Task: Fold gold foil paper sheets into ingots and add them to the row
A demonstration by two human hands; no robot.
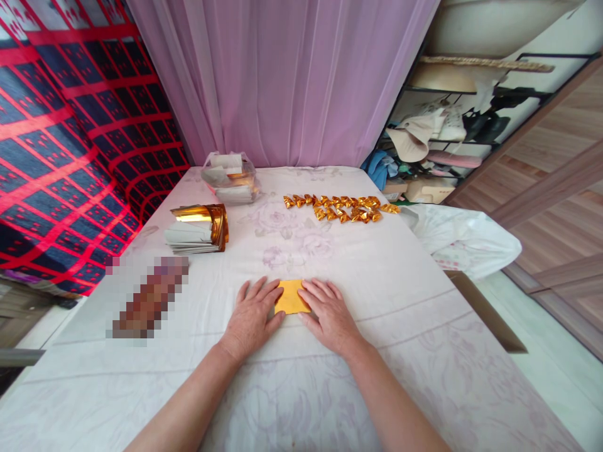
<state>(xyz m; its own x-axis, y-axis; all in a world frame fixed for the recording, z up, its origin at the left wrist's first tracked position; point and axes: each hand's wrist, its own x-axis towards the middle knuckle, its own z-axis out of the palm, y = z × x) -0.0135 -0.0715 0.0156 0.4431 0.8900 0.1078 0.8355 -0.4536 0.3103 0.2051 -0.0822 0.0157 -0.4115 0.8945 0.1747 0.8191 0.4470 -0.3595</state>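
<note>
Yellow paper [291,296] lay flat on the bench [424,326] between the left hand [251,317] and right hand [330,316], both spread open, pressing its edges. Folded gold pieces [343,209] sat at one o'clock; unfolded sheets [198,229] remained at ten.

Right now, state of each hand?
Left hand: open, flat, pressing the left edge of the yellow paper; grips nothing.
Right hand: open, flat, fingers on the paper's right edge; grips nothing.
</note>
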